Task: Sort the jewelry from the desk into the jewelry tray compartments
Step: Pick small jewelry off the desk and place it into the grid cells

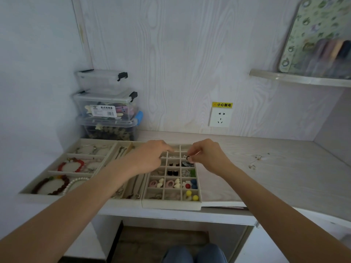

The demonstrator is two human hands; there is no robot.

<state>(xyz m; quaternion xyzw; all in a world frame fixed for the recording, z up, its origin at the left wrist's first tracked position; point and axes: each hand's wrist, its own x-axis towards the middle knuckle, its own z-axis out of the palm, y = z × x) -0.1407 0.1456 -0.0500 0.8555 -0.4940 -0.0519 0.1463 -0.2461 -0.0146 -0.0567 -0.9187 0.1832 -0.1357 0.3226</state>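
A small dark earring [188,158] is pinched in the right hand [207,156] over the tray's [171,204] far compartments (for dropping in); the left hand [152,156] rests there, fingers loosely curled, apparently empty.

We saw cream-beige trays [171,205] on a pale wood-grain desk [275,168]. One bracelet [71,165] was bright red, another [50,185] dark maroon beside a white pearl strand [75,182]. The small compartments held black studs [172,173], pink and cream pieces [165,183], blue and red beads [190,184] and yellow beads [191,195]. The clear boxes [106,105] had black clasps, and the sign [222,104] above the white socket [220,117] was yellow.
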